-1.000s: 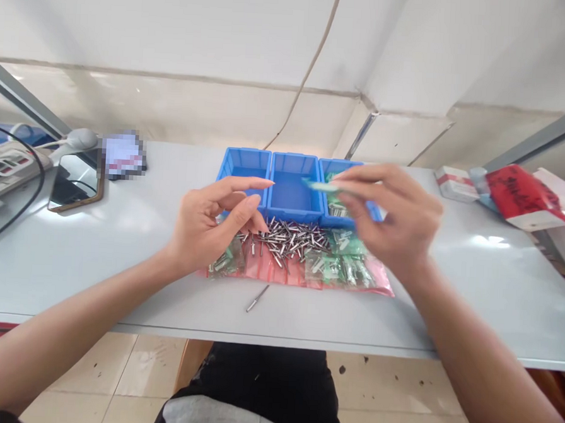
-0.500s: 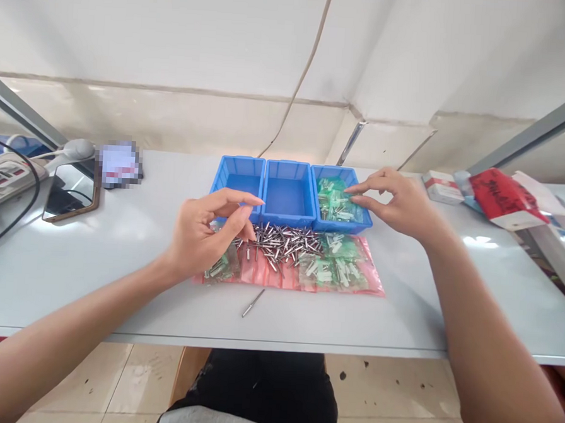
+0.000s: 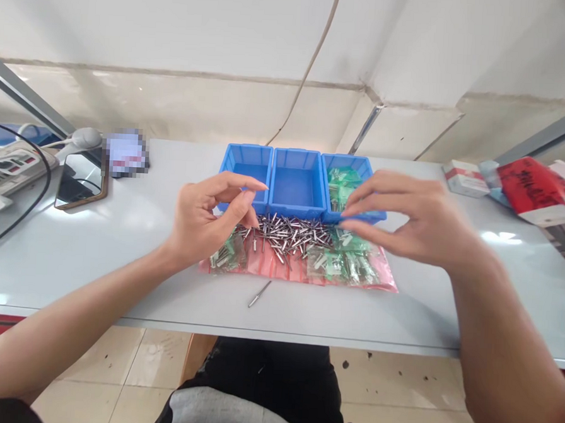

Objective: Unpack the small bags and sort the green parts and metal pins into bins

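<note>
My left hand (image 3: 204,220) hovers at the left of the pile, in front of the left blue bin (image 3: 250,161). Its thumb and forefinger are apart, with nothing seen between them. My right hand (image 3: 417,222), slightly blurred, is open over the front of the right blue bin (image 3: 377,215), which holds green-tinted plastic bags (image 3: 343,177) of small parts. Below the hands lies a heap of metal pins like blind rivets (image 3: 293,237) on pink plastic bags (image 3: 279,269). More filled bags lie at its right (image 3: 341,265) and left (image 3: 228,254).
The middle blue bin (image 3: 297,181) stands between the other two. A single rivet-like pin (image 3: 259,294) lies near the table's front edge. At left are a phone (image 3: 80,179) and a power strip (image 3: 17,166); at right, a small white box (image 3: 465,178) and a red packet (image 3: 525,183).
My right hand has drawn back from inside the right bin toward me, its fingers spreading wider. My left hand keeps nearly the same pose. The view has shifted slightly.
</note>
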Demonstrator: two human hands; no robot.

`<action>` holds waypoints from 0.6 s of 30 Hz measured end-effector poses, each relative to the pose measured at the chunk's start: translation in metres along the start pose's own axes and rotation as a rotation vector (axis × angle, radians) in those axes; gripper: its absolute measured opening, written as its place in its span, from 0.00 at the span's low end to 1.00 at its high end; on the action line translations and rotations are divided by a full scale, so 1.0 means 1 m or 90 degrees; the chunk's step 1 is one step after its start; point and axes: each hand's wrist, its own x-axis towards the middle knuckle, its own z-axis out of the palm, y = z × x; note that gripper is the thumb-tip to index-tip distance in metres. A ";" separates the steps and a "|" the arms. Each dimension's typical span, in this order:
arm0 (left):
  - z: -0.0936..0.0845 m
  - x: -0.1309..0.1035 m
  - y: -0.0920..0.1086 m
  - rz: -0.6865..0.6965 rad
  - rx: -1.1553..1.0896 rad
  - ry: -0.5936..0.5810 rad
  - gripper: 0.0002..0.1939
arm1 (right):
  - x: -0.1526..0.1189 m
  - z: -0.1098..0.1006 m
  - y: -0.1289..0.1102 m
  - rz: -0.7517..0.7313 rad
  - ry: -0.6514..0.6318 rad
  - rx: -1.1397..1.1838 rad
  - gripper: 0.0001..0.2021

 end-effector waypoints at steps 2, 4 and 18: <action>0.000 0.000 -0.001 0.001 -0.001 0.000 0.08 | 0.001 0.003 -0.014 -0.011 -0.140 0.053 0.16; 0.001 0.000 -0.002 0.001 0.002 0.001 0.07 | 0.001 0.009 -0.026 -0.016 -0.246 0.018 0.24; 0.002 0.000 -0.008 0.288 0.212 -0.005 0.14 | 0.006 0.025 -0.038 0.060 -0.064 0.125 0.07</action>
